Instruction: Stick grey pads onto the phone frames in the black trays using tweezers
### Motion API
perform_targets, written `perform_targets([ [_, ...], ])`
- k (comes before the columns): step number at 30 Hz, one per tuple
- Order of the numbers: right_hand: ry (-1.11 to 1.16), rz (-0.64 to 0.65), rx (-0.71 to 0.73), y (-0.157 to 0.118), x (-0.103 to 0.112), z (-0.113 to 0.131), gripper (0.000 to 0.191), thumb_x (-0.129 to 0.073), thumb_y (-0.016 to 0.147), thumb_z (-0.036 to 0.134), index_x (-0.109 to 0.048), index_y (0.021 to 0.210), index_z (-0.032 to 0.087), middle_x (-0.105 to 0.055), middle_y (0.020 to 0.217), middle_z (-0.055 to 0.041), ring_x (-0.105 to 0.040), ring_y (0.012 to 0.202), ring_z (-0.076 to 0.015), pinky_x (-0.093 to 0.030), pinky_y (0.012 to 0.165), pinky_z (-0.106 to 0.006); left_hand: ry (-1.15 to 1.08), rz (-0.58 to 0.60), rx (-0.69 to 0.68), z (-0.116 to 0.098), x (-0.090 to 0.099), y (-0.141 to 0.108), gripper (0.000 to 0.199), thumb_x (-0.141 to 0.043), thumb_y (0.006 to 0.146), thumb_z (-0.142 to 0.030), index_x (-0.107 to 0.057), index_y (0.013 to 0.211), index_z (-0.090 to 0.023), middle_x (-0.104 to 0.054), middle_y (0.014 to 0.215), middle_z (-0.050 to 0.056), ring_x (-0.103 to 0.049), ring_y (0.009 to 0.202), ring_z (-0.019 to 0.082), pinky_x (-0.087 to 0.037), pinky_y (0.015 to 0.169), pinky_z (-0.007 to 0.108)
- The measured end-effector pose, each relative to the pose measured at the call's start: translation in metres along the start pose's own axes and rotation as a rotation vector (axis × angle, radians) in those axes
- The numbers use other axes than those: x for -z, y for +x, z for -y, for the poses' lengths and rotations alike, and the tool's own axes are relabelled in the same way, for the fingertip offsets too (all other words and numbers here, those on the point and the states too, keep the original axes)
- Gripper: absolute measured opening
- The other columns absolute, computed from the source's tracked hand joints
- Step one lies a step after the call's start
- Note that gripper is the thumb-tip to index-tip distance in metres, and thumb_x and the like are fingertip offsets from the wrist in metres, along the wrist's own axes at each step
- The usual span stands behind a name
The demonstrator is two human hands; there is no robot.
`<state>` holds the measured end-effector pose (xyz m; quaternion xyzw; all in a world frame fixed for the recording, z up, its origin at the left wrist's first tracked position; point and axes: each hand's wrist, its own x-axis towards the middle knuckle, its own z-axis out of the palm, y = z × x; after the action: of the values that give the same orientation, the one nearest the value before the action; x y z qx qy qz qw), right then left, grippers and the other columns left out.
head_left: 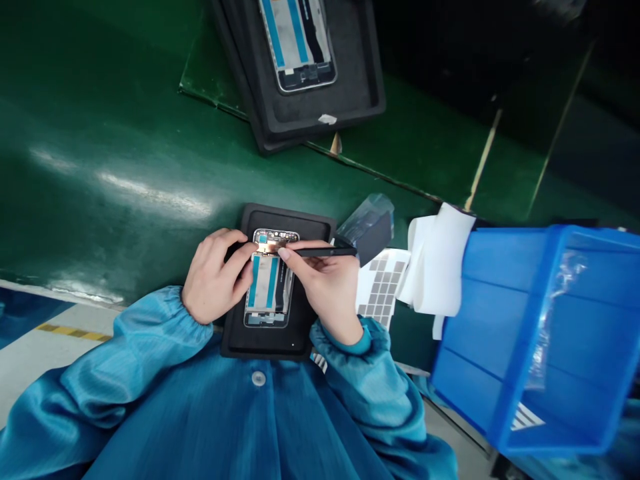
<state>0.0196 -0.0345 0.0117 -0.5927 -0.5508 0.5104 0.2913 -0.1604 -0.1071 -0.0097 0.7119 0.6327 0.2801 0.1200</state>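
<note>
At near edge of worktop (150, 140): opened phone (263, 283) lies in black tray (306, 327). Right hand (336, 287) pinches black tool (325, 252) between fingers, over phone's far end. Left hand (213, 275) has fingers half-curled at phone's far left; can't tell if gripping.

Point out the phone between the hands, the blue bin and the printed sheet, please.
Phone (265, 283), head view: its striped middle.
Blue bin (529, 333), head view: its rim.
Printed sheet (383, 283), head view: its gridded face.
</note>
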Motion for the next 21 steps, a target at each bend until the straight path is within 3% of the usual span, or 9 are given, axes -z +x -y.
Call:
perform_targets([
  [6, 0.004, -0.005, -0.008, 0.0004, -0.0003, 0.0001, 0.012, -0.083, 0.076, 0.031, -0.078, 0.079, 0.021, -0.080, 0.079, -0.0025, -0.075, 0.066, -0.0180, -0.062, 0.058, -0.028, 0.006, 0.001, -0.011, -0.0001, -0.0003, -0.0003, 0.030, -0.060, 0.089, -0.016, -0.064, 0.118, -0.014, -0.061, 0.117, 0.016, -0.056, 0.114, 0.030, -0.052, 0.095, 0.045],
  [14, -0.020, -0.004, 0.009, 0.0008, 0.0002, 0.0000, 0.012, -0.083, 0.076, 0.030, -0.078, 0.079, 0.020, -0.080, 0.081, -0.0031, -0.075, 0.066, -0.0180, -0.062, 0.058, -0.027, 0.014, 0.003, -0.007, 0.0008, 0.0000, -0.0011, 0.031, -0.060, 0.090, -0.017, -0.063, 0.120, -0.017, -0.062, 0.118, 0.015, -0.056, 0.116, 0.029, -0.051, 0.096, 0.045],
  [21, -0.018, 0.020, 0.025, 0.0009, 0.0009, -0.0024, 0.014, -0.083, 0.077, 0.031, -0.077, 0.083, 0.020, -0.081, 0.084, -0.0027, -0.075, 0.070, -0.0179, -0.062, 0.063, -0.028, 0.208, 0.058, -0.136, -0.0056, 0.0057, -0.0033, 0.032, -0.062, 0.091, -0.022, -0.067, 0.123, -0.022, -0.066, 0.122, 0.013, -0.057, 0.119, 0.032, -0.049, 0.093, 0.045],
])
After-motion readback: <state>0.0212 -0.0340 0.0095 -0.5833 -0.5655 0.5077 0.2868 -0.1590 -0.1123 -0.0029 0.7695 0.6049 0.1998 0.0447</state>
